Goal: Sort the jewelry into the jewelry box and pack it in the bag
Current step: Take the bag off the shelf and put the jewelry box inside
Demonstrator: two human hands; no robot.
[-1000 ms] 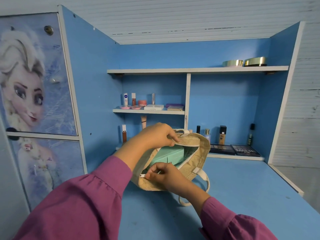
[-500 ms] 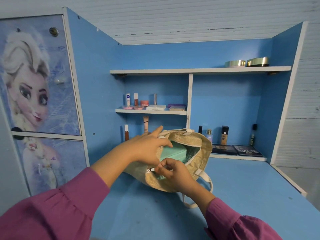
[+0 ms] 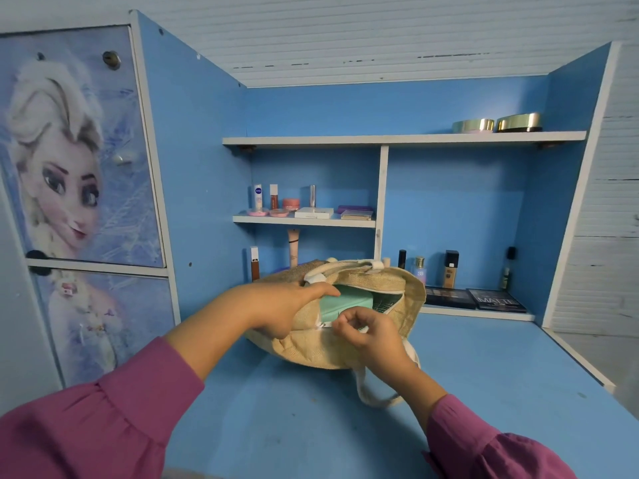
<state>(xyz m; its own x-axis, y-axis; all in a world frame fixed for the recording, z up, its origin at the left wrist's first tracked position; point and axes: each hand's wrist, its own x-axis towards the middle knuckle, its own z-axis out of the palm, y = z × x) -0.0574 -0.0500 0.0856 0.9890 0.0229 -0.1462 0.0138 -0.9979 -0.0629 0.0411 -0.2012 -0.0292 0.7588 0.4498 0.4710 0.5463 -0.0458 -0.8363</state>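
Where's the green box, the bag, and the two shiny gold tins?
green box (image 3: 345,303), head view, its top face inside the bag
bag (image 3: 307,347), head view, woven front side
gold tins (image 3: 518,122), head view, right tin's side

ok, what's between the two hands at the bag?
Head view: the mint jewelry box inside the open straw bag, between left hand and right hand.
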